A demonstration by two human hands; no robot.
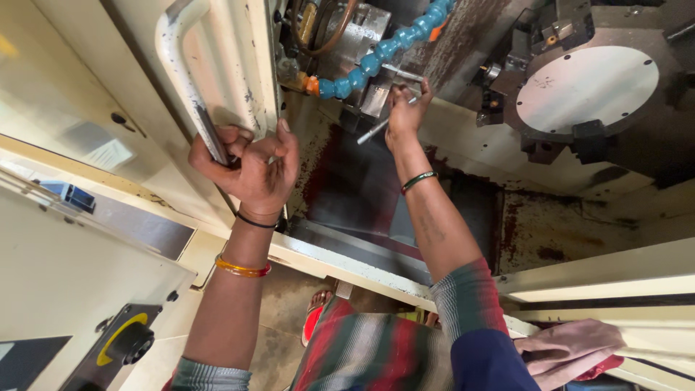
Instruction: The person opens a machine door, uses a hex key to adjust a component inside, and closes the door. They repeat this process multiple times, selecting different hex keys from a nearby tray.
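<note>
Now left hand (253,170) grips door handle (190,80), right hand (404,108) on metal rod (376,129)

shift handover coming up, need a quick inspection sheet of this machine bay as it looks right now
surface: machine bed stained dark red, wet-looking
job's things: metal rod near the chuck; door handle chipped and worn
clutter: pinkish rag on the right ledge
grippers: left hand wrapped round the door handle; right hand closed on the metal rod
cables: blue segmented coolant hose above the chuck; brown hose behind it
surroundings: round turret disc at right; yellow-ringed knob lower left
</note>
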